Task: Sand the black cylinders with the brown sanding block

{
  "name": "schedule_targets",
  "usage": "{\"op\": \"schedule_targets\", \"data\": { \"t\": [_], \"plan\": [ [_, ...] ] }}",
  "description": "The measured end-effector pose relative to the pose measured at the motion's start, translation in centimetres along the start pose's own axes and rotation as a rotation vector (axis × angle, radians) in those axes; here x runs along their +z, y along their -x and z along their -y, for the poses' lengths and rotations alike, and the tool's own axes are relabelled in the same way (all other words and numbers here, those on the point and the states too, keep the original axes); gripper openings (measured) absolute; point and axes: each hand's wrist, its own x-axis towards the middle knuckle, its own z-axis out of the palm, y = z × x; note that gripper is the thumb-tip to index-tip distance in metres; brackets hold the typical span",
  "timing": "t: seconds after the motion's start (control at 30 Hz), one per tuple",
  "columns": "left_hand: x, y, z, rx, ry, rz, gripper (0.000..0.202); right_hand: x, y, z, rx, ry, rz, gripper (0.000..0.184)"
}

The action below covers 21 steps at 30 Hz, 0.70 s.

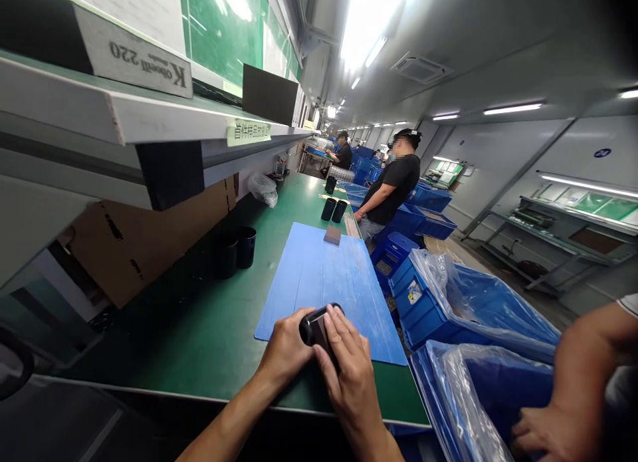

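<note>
My left hand point(288, 346) is wrapped round a glossy black cylinder point(306, 330) that lies tilted above the near edge of the blue mat point(323, 276). My right hand point(349, 355) presses a dark flat piece point(319, 328) against the cylinder, with the fingers laid over it. Much of the cylinder and of the flat piece is hidden by my hands. A small brown block point(332, 235) rests at the far end of the mat. To the left, two black cylinders point(246, 248) stand upright on the green table point(209, 346).
Further along the table are more black cylinders point(327, 209) and a clear plastic bag point(263, 189). A shelf point(164, 126) overhangs the left side. On the right are plastic-lined blue bins point(423, 309) and a co-worker's arm point(581, 369). Another person point(396, 183) stands beyond.
</note>
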Motion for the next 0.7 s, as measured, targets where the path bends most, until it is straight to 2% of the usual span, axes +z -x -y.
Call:
{"op": "schedule_targets", "data": {
  "t": [0.17,0.33,0.4,0.7],
  "plan": [
    [0.2,-0.1,0.1,-0.018,-0.012,-0.015,0.045,0.0,-0.2,-0.4,-0.012,-0.061,0.004,0.06],
    [0.3,-0.1,0.2,-0.025,-0.052,-0.046,0.049,0.0,-0.4,-1.8,0.09,-0.049,-0.057,0.053],
    [0.2,-0.2,0.2,-0.02,-0.039,-0.028,0.047,-0.1,-0.5,-2.0,0.088,-0.063,-0.021,0.053],
    [0.1,-0.1,-0.4,-0.011,-0.04,-0.018,0.043,-0.5,-0.7,-1.2,0.119,-0.103,0.008,0.05]
  ]
}}
